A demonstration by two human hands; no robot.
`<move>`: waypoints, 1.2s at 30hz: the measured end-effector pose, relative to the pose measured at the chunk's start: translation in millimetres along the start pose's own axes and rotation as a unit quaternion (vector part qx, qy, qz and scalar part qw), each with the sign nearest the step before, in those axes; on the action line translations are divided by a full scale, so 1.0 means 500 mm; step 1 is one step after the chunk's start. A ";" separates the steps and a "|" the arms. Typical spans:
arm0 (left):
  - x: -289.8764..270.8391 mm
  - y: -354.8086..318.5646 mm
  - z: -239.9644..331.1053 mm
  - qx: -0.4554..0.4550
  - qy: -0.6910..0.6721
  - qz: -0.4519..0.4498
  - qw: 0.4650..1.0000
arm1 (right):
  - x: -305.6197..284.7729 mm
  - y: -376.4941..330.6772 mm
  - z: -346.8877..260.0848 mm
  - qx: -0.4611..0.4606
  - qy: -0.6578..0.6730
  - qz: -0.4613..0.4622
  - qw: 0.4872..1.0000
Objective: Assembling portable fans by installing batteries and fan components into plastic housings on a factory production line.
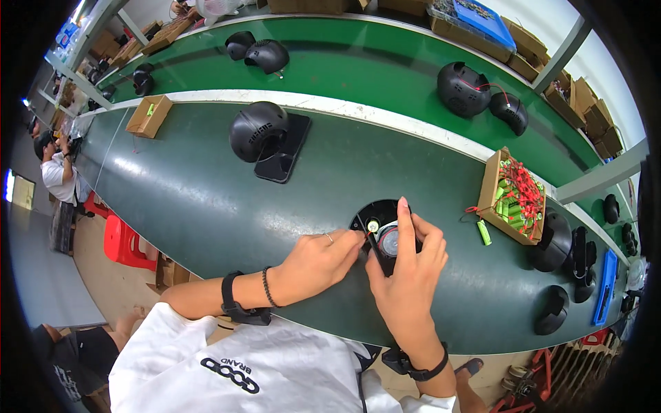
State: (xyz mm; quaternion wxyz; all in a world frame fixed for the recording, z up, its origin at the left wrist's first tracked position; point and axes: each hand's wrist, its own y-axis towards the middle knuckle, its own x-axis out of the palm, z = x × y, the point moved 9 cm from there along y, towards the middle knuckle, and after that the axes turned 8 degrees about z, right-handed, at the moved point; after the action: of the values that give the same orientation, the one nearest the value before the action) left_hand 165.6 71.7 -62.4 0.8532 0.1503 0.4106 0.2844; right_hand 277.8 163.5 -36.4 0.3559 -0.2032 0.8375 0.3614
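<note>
Both bare hands, left (318,263) and right (407,272), each grip clenched on round black plastic disc (381,227) over matte green belt (206,199).

Lots going on around the green bench (206,199). A black dome-shaped shell (256,129) sits on a flat black plate (286,153) near the middle of it. Off at its left end there's a small cardboard box (149,115). At the right end, a cardboard tray (513,196) packed with green batteries and red wires, one loose green battery (484,233) just beside it.
</note>
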 end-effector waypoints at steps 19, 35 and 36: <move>0.085 0.128 -0.086 -0.145 -0.400 -0.258 0.867 | 0.019 0.017 0.062 0.111 0.118 0.086 0.983; 0.102 0.141 -0.098 -0.059 -0.354 -0.174 0.917 | -0.071 -0.020 0.060 0.039 0.050 0.075 0.995; 0.099 0.137 -0.103 -0.042 -0.349 -0.172 0.920 | -0.080 -0.017 0.059 0.037 0.053 0.082 0.995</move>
State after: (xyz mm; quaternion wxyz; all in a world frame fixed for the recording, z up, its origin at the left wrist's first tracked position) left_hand 125.1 157.1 -91.0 0.9837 0.1312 0.0939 0.0794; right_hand 322.6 183.4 -25.1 0.2875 -0.1392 0.8816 0.3474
